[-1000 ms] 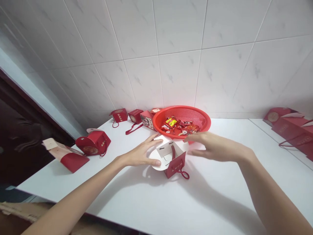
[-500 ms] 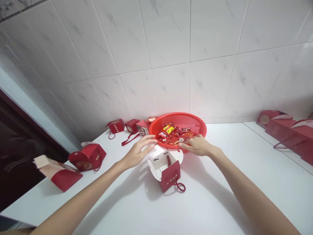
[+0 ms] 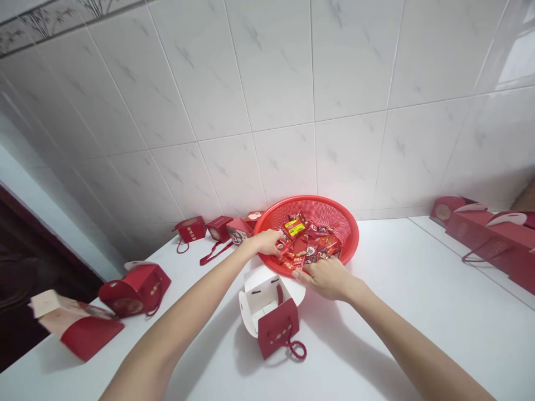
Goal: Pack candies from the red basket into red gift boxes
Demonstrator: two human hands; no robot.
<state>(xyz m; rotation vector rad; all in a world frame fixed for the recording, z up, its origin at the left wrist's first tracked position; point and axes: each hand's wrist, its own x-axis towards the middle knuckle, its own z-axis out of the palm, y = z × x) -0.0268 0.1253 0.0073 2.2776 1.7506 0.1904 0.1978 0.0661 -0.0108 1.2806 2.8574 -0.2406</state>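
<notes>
Both my left hand (image 3: 267, 243) and right hand (image 3: 328, 277) reach into the basket (image 3: 354, 234), fingers curled, grip on sweets (image 3: 295, 227) unclear; one right-side bump could tip the near box (image 3: 278, 328)!

Bare L hand (image 3: 270, 243), bare R hand (image 3: 328, 277), slim forearms (image 3: 403, 337), bare to btm of view, tapering twd narrow wrists (image 3: 354, 288)

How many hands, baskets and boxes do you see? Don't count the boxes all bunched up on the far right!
Hands: 2, the left hand and right hand
Red basket: 1
White-lined box in front: 1
Boxes at the front left: 2
Boxes at the back left: 4
Total: 10
</notes>
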